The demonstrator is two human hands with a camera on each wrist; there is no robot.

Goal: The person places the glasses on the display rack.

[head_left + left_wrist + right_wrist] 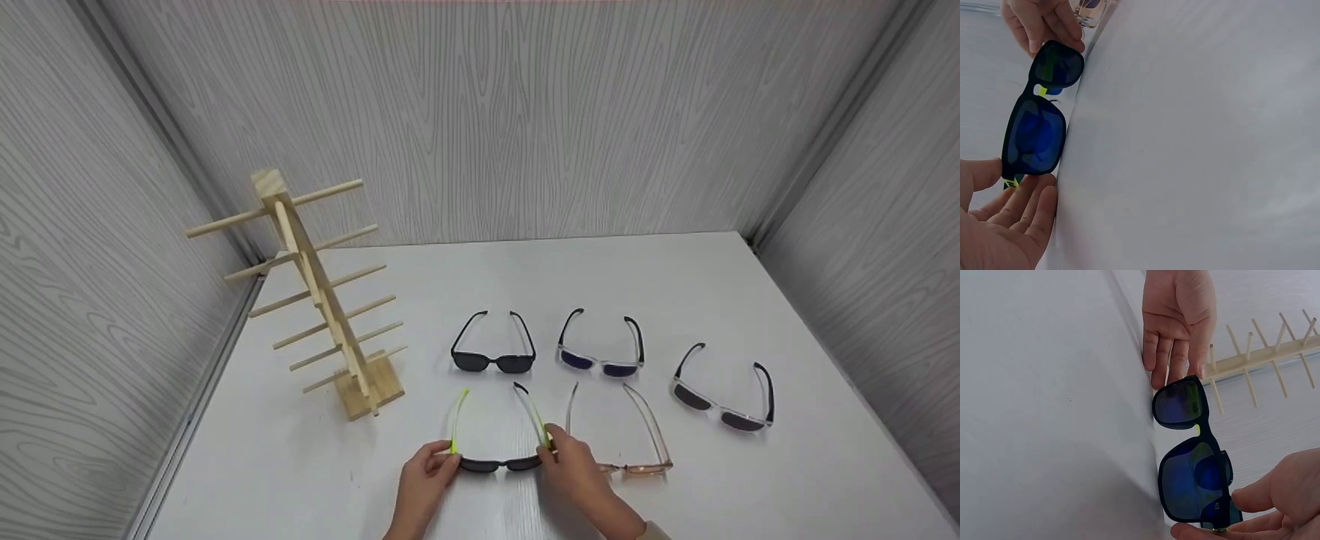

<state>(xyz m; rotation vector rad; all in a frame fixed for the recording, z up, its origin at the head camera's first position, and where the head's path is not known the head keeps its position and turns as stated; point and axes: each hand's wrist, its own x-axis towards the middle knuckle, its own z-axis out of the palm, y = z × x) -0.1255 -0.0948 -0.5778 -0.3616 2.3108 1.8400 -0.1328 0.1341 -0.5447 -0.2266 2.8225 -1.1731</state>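
Left hand and right hand, at six o'clock in the head view, each pinching one end of the lime-armed sunglasses held between them. From these: pink-tinted glasses at three o'clock, black sunglasses at twelve, wooden rack between ten and eleven.

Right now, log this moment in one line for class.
left grip: green-armed sunglasses, one end | right grip: same pair, other end | rack: upright, left | table: four other glasses
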